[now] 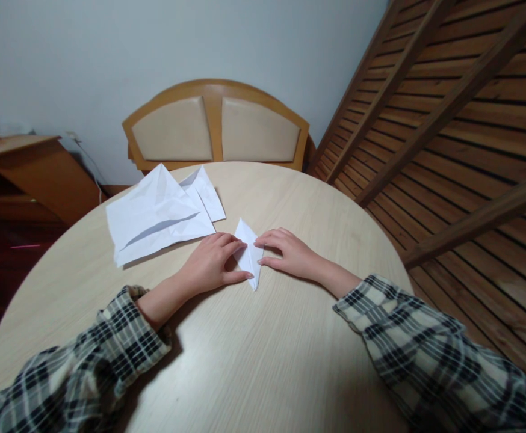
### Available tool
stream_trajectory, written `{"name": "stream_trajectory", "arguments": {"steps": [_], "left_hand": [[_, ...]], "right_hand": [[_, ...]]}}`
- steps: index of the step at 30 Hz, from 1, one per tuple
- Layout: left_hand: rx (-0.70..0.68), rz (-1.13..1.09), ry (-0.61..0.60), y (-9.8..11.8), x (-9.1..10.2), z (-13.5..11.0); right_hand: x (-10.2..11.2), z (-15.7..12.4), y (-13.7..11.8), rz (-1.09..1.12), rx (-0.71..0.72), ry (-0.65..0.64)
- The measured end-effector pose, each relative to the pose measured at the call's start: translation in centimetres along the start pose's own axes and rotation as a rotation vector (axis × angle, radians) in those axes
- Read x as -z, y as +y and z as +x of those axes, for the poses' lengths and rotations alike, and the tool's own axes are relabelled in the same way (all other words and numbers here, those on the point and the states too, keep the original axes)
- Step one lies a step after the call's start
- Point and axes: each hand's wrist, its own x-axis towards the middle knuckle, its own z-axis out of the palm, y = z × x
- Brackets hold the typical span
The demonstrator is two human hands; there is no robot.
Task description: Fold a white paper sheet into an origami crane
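A small piece of white folded paper (247, 251), shaped like a narrow diamond, lies on the round light-wood table (263, 361). From the left side my left hand (213, 261) holds it, fingers at its upper left edge and thumb pressed near its lower tip. My right hand (287, 251) grips the right edge between its curved fingers and thumb. The paper's upper and lower points show between the hands. A crease runs down its middle. Parts of its side edges are hidden under the fingertips.
Creased white paper sheets (159, 210) lie overlapping on the table, beyond my left hand. A padded wooden chair back (215, 123) stands at the far table edge. On the right leans a slatted wooden panel (461, 150); a brown desk (41, 168) is at left.
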Motion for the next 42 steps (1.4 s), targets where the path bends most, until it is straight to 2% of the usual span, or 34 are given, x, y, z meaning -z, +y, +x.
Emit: {"name": "stream_trajectory", "arguments": {"steps": [14, 26, 30, 35, 42], "left_hand": [[0.006, 0.005, 0.002, 0.23, -0.11, -0.1], [0.018, -0.017, 0.01, 0.37, -0.01, -0.1], [0.026, -0.041, 0.035, 0.24, -0.15, -0.29], [0.102, -0.114, 0.052, 0.19, 0.0, -0.45], [0.199, -0.291, 0.097, -0.34, -0.29, -0.77]], "right_hand": [[0.1, 0.06, 0.05, 0.044, -0.028, 0.022], [0.31, 0.13, -0.38, 0.138, -0.148, 0.077], [0.15, 0.2, -0.06, 0.112, -0.097, 0.061], [0.06, 0.19, 0.36, 0.1, -0.004, 0.053], [0.11, 0.07, 0.39, 0.103, 0.02, 0.054]]}}
